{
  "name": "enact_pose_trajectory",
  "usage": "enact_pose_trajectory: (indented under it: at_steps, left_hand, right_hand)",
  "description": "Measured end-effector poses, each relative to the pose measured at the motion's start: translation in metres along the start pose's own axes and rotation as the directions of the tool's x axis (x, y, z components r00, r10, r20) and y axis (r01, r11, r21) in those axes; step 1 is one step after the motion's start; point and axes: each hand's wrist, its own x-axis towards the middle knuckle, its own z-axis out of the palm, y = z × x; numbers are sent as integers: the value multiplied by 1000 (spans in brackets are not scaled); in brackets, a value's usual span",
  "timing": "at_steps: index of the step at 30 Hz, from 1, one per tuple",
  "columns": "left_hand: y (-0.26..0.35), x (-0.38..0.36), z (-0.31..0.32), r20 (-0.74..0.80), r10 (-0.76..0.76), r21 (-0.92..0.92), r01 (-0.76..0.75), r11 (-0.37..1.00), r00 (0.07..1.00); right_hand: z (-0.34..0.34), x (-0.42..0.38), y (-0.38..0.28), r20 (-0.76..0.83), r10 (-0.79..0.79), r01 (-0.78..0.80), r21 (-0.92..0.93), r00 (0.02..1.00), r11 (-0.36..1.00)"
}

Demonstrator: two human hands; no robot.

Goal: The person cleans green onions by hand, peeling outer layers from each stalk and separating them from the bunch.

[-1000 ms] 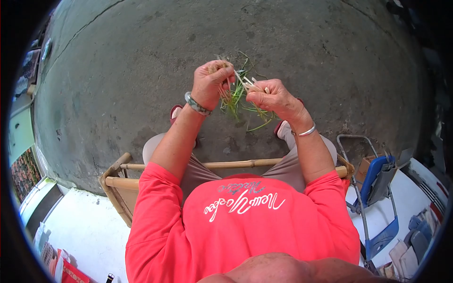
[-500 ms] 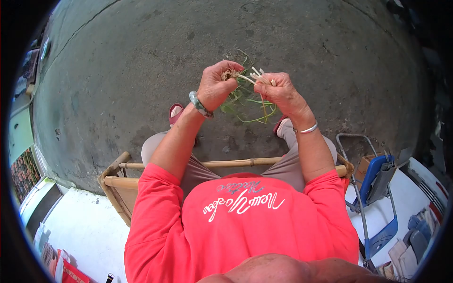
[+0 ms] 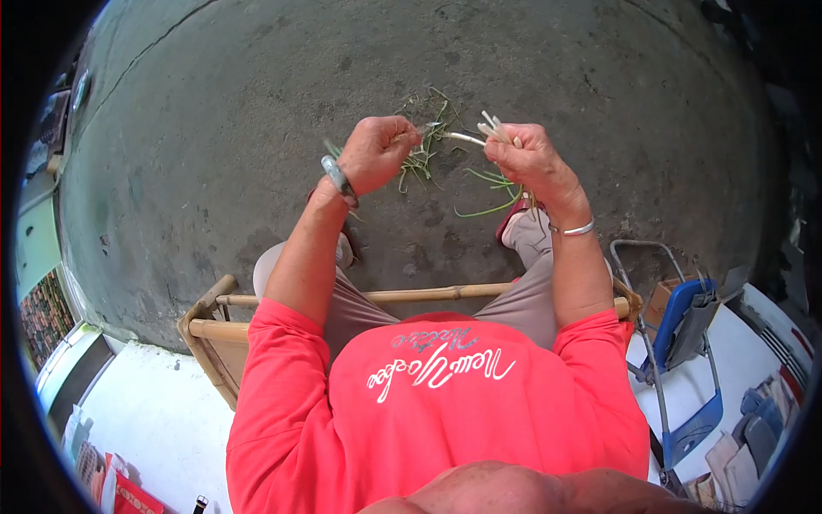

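My right hand [image 3: 524, 158] is closed round a small bunch of scallions [image 3: 491, 128]. Their white stems poke out above the fingers, and thin green leaves [image 3: 488, 201] hang below. One longer white stem [image 3: 465, 138] points from this hand toward the left. My left hand [image 3: 381, 154] is closed a short way apart, knuckles up, with a pale, blurred strip like scallion peel at its fingertips. Blurred green wisps show beside this hand. Beyond and between the hands, a loose heap of green scallion trimmings [image 3: 419, 158] lies on the floor.
Grey concrete floor [image 3: 214, 171] spreads in front, with my shoes on it. I sit amid a bamboo frame [image 3: 445, 294]. At the right stands a folding metal cart [image 3: 695, 437] with blue parts; a red packet [image 3: 137, 497] lies at lower left.
My hands have drawn apart, left hand leftward and right hand rightward. The root clump seen at my left fingers no longer shows. The trimmings on the floor are now more exposed.
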Motion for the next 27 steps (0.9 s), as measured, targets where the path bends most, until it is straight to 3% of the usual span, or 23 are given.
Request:
enact_pose_trajectory:
  at_steps: [2,5,12,14,17,18,20,21,22,23,24,26,27]
  left_hand:
    - [4,2,12,-74,-189,-347,153,925,979]
    - [13,2,18,-4,-127,-396,115,911,992]
    - [14,0,26,78,-48,-237,66,969,996]
    - [20,-1,24,172,-65,-156,92,983,983]
    - [14,-1,29,86,-13,3,13,1000,996]
    - [12,-1,31,87,-13,1,13,1000,996]
    - [8,-1,36,-57,-61,-239,45,970,997]
    - [9,-1,35,-51,-60,-243,46,969,997]
    - [11,-2,31,2,-143,-553,120,824,990]
    - [12,-3,30,82,-204,-794,187,579,976]
    - [11,-3,32,92,-206,-795,197,574,974]
    - [6,-4,37,80,-37,-991,83,108,996]
    - [4,-3,34,11,-7,-1000,12,21,1000]
  right_hand:
    - [4,-1,-1,28,48,-45,-90,998,995]
    - [8,1,-3,76,63,-52,-135,995,989]
    - [7,3,1,101,28,-4,-231,995,973]
    - [8,2,-1,93,12,11,-244,996,970]
    - [7,6,12,130,-19,53,-267,991,962]
    - [8,6,11,129,-17,51,-267,991,962]
    - [10,6,9,74,-5,20,-212,997,977]
    - [10,5,9,69,1,14,-212,998,977]
    - [10,6,8,82,-32,45,-157,996,987]
    - [11,7,7,92,-66,75,-100,994,992]
    - [12,8,7,85,-57,65,-97,995,993]
    - [16,9,10,77,-151,158,-90,985,983]
    - [17,11,12,74,-165,171,-83,983,982]
